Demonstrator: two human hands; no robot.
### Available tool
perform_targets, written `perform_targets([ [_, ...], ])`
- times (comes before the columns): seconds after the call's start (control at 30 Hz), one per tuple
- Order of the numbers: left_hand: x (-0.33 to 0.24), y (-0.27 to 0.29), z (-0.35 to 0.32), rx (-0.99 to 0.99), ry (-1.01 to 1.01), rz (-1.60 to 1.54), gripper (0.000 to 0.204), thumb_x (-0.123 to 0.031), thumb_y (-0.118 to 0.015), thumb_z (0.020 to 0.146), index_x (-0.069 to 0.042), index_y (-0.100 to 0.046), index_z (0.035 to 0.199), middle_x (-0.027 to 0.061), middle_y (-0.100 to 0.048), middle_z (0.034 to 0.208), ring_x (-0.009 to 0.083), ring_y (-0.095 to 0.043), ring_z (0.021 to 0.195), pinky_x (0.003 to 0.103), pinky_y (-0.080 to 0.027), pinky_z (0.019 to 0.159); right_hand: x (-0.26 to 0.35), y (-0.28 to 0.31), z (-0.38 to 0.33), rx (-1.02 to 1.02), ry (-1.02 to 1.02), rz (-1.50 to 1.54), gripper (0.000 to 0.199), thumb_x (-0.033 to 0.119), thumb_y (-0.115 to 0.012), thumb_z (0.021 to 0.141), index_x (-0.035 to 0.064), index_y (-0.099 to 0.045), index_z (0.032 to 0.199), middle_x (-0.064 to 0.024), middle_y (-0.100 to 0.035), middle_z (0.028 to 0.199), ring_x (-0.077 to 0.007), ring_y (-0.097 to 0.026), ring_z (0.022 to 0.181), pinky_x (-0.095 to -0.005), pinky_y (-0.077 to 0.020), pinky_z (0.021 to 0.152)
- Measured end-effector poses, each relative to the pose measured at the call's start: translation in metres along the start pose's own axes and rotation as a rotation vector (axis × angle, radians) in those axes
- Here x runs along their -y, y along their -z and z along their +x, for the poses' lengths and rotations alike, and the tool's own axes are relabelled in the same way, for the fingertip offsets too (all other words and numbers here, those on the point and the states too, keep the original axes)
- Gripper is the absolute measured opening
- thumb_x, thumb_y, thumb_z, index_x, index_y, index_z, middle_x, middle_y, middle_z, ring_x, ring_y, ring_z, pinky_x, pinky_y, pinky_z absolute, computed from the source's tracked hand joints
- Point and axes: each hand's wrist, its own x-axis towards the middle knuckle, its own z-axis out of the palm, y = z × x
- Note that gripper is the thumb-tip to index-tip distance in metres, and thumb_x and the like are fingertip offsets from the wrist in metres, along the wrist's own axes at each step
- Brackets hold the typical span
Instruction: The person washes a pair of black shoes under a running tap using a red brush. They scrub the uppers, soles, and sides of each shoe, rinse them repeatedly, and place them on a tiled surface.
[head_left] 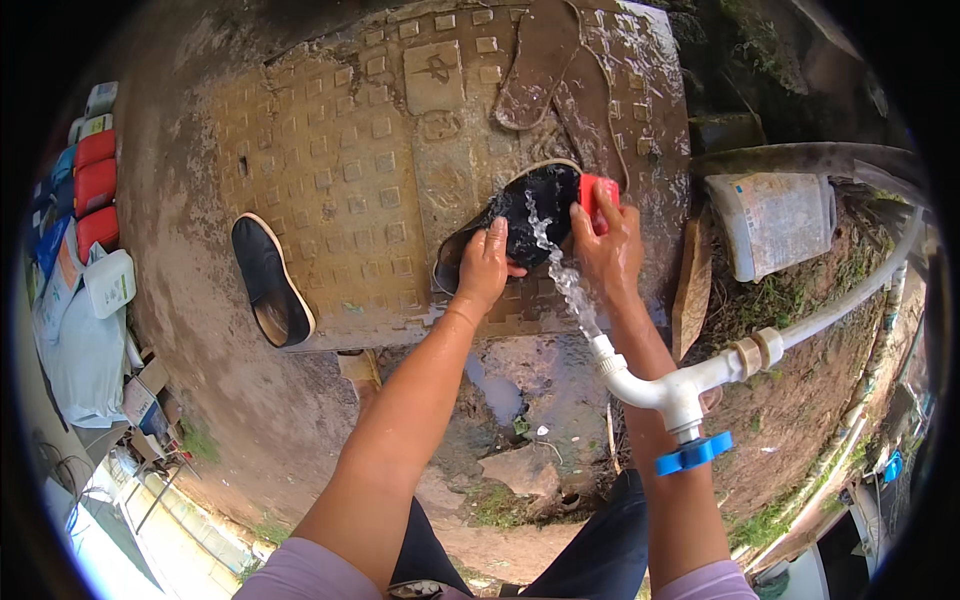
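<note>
A wet black slip-on shoe (525, 212) lies on a textured stone slab (360, 200), its toe pointing away to the right. My left hand (484, 264) grips the shoe near its heel end, thumb on top and fingertips underneath. In my right hand (607, 240) is a red scrubbing brush (597, 202), held against the shoe's right side; its bristles are hidden. Water from a white plastic tap (660, 392) with a blue handle (694, 454) splashes onto the shoe between my hands. The other black shoe (270, 280) rests at the slab's left edge.
Two wet brown insoles (537, 65) lie at the slab's far side. To the right are a whitish plastic jug (770, 222), a wood piece (692, 285) and the tap's pipe (850, 300). Red containers (96, 185) and white bags (85, 330) line the left. The tap overhangs my right forearm.
</note>
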Motion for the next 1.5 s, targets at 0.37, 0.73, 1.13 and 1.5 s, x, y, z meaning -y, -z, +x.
perform_targets([
  [0.37, -0.007, 0.018, 0.013, -0.205, -0.23, 0.55, 0.061, -0.05, -0.055, 0.098, 0.008, -0.056, 0.083, 0.0272, -0.057, 0.074, 0.0392, -0.05, 0.069, 0.044, -0.045, 0.071, -0.002, 0.009, -0.01, 0.005, 0.038, 0.349, 0.045, 0.034, -0.066, 0.092, 0.0092, -0.064, 0.129, -0.0188, -0.06, 0.107, -0.0327, -0.061, 0.1, -0.0391, -0.0487, 0.087],
  [0.73, -0.018, 0.008, 0.007, -0.035, -0.186, 0.64, 0.061, -0.05, -0.057, 0.097, 0.006, -0.051, 0.076, 0.0267, -0.052, 0.071, 0.0368, -0.044, 0.065, 0.044, -0.043, 0.067, 0.009, 0.029, -0.027, -0.038, 0.181, 0.205, 0.044, 0.034, -0.073, 0.083, 0.0142, -0.069, 0.121, -0.0162, -0.058, 0.103, -0.033, -0.062, 0.088, -0.0403, -0.0528, 0.077],
  [1.13, -0.041, -0.005, 0.031, -0.174, 0.063, 0.213, 0.05, -0.045, -0.058, 0.098, -0.004, -0.046, 0.073, 0.0022, -0.042, 0.068, 0.0136, -0.039, 0.07, 0.034, -0.041, 0.067, 0.02, 0.007, 0.024, -0.139, 0.275, 0.267, 0.047, 0.03, -0.078, 0.08, 0.0129, -0.069, 0.123, -0.0154, -0.061, 0.101, -0.0284, -0.063, 0.092, -0.0368, -0.0517, 0.082],
  [1.5, -0.044, -0.013, 0.026, -0.217, -0.011, 0.329, 0.053, -0.044, -0.058, 0.098, 0.003, -0.05, 0.075, 0.0086, -0.049, 0.069, 0.0176, -0.043, 0.069, 0.036, -0.043, 0.069, 0.051, 0.029, 0.05, 0.011, 0.161, 0.129, 0.048, 0.04, -0.073, 0.082, 0.0125, -0.07, 0.121, -0.0215, -0.063, 0.098, -0.0343, -0.066, 0.093, -0.0375, -0.052, 0.083],
])
